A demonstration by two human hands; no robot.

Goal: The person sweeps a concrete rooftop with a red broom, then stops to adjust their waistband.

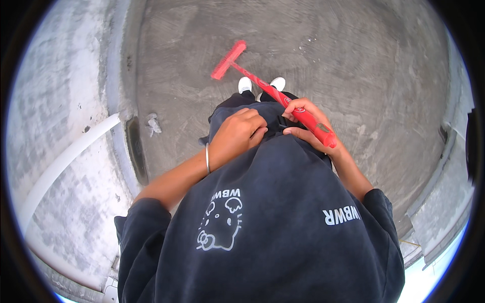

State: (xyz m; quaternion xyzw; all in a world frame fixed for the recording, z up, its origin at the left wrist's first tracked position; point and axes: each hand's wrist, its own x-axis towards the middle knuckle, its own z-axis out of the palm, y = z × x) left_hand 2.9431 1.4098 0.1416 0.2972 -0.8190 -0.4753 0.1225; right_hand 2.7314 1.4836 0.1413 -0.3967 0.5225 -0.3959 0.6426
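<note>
My right hand (310, 125) is at waist level, with the thick upper end of a red broom handle (272, 91) lying across it between thumb and fingers. Its fingertips are beside a black buckle (282, 122) at the waist. The handle slants up-left to the red bristled broom head (228, 60), beyond my white shoes. My left hand (242, 127), with a silver bangle (207, 159) on the wrist, is curled against the dark fabric at the hem of the black T-shirt (280, 212); its fingertips are hidden.
Grey concrete floor (360, 68) surrounds my feet. A crumpled pale scrap (153, 125) lies at left, near a dark recess (136, 149) at the wall's base. A white pipe (72, 163) runs along the whitish left wall (57, 87). Small white bits (310, 40) lie ahead. Another low wall (443, 197) stands at right.
</note>
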